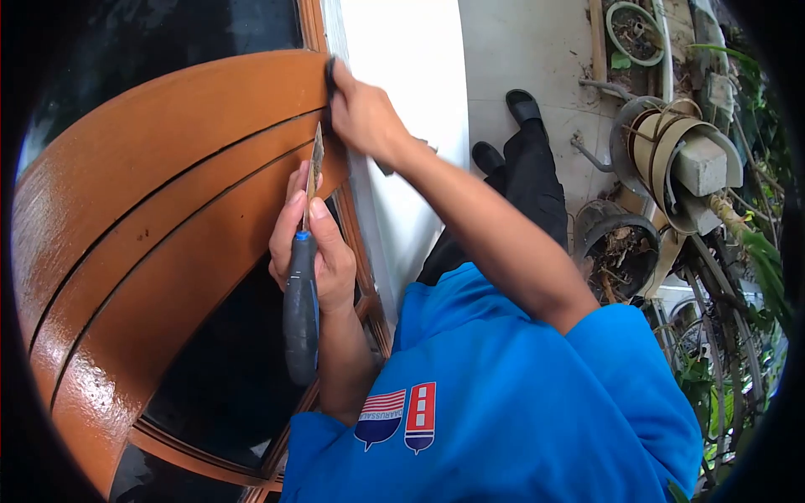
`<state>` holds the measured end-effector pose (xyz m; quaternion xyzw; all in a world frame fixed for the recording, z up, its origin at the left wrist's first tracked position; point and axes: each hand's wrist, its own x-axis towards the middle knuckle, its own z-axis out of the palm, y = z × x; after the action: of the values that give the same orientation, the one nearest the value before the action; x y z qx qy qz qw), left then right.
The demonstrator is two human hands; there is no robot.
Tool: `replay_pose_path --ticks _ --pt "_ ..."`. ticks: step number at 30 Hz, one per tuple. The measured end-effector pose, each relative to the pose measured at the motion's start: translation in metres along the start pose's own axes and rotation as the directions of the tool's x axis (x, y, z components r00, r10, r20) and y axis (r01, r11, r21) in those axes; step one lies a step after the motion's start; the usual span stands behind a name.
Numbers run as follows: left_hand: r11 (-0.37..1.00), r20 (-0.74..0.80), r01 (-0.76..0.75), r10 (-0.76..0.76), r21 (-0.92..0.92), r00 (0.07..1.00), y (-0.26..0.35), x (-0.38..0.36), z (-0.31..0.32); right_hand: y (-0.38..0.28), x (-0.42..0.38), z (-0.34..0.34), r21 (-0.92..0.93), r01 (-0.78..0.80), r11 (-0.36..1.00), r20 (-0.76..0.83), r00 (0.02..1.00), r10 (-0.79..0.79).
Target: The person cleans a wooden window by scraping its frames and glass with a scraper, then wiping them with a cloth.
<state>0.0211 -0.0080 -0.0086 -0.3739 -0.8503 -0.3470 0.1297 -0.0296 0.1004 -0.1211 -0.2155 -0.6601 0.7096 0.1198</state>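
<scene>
My left hand (314, 247) pinches the metal blade of a tool (302, 310) between thumb and fingers. The tool's dark grey and blue handle hangs below the hand, and its narrow, worn blade points up. Beside the blade is a brown wooden door panel (168, 126) with long dark grooves. My right hand (365, 121) is at the panel's end edge, its fingers curled round a small black object (329, 92) against the wood. The fingertips are partly hidden, and the object's kind is unclear.
Dark glass panes (226, 360) in brown frames stand behind the panel. A white surface (411, 75) lies beyond the panel's end. At the right are a round pot (635, 33), a dark pot (620, 251) of dry debris, a grey block (700, 163) and plants. My feet are on pale tiles.
</scene>
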Motion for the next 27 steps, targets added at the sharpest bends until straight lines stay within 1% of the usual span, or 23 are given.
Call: replay_pose_path --ticks 2,3,6,8,9,10,12,14,15,16,18,19,20,22,25,27 --pt "1.0 -0.008 -0.004 0.004 0.011 1.0 -0.001 0.002 -0.002 -0.011 0.033 -0.015 0.055 -0.203 0.978 0.155 0.969 0.192" --pt "0.999 0.01 -0.006 0.006 0.033 1.0 -0.002 0.001 -0.005 -0.008 0.036 -0.012 0.022 -0.176 0.984 0.134 0.976 0.171" --pt "1.0 -0.022 0.022 -0.022 0.002 1.0 -0.004 0.002 -0.003 0.004 0.006 0.0 -0.143 0.0 0.99 0.069 0.998 0.01" --pt "0.999 -0.022 0.039 -0.039 -0.008 0.999 -0.004 0.001 -0.002 0.001 -0.025 -0.004 -0.11 -0.072 0.991 0.149 0.985 0.088" --pt "0.999 -0.019 0.043 -0.043 -0.016 0.999 -0.003 0.001 -0.001 0.004 -0.033 -0.013 -0.147 -0.093 0.985 0.296 0.946 0.133" --pt "0.998 -0.022 0.053 -0.054 -0.031 0.998 -0.003 0.002 0.0 0.004 -0.045 -0.017 -0.077 -0.098 0.992 0.311 0.943 0.117" --pt "0.994 -0.018 0.085 -0.086 -0.061 0.996 -0.002 0.0 0.0 0.005 -0.06 -0.03 -0.057 -0.176 0.983 0.354 0.917 0.185" --pt "0.992 -0.022 0.1 -0.102 -0.074 0.995 -0.004 -0.003 0.0 0.002 -0.068 -0.046 0.032 -0.316 0.948 0.275 0.915 0.295" --pt "0.991 -0.017 0.105 -0.107 -0.079 0.994 -0.004 -0.004 0.0 0.004 -0.072 -0.049 0.112 -0.289 0.951 0.19 0.945 0.265" --pt "0.99 -0.01 0.112 -0.113 -0.083 0.994 -0.004 -0.006 -0.002 -0.002 -0.072 -0.059 0.173 -0.373 0.912 0.202 0.919 0.338" --pt "0.992 -0.01 0.102 -0.104 -0.078 0.995 -0.009 -0.008 -0.001 -0.01 -0.071 -0.068 0.251 -0.302 0.92 0.075 0.953 0.293" --pt "0.992 -0.011 0.101 -0.102 -0.076 0.995 -0.01 -0.01 0.0 -0.01 -0.069 -0.071 0.225 -0.288 0.931 0.054 0.957 0.284" --pt "0.991 -0.007 0.113 -0.113 -0.074 0.994 -0.009 -0.011 0.001 -0.011 -0.067 -0.071 0.191 -0.221 0.956 -0.026 0.973 0.23" --pt "0.99 0.001 0.128 -0.128 -0.066 0.992 -0.006 -0.009 0.002 -0.009 -0.061 -0.068 0.164 -0.122 0.979 -0.068 0.988 0.135" --pt "0.992 -0.006 0.118 -0.119 -0.054 0.993 -0.01 -0.012 0.002 -0.015 -0.052 -0.068 0.19 -0.244 0.951 0.024 0.969 0.244" --pt "0.986 -0.003 0.156 -0.157 -0.064 0.988 -0.011 -0.014 0.002 -0.013 -0.055 -0.065 0.237 -0.195 0.952 0.011 0.98 0.198"
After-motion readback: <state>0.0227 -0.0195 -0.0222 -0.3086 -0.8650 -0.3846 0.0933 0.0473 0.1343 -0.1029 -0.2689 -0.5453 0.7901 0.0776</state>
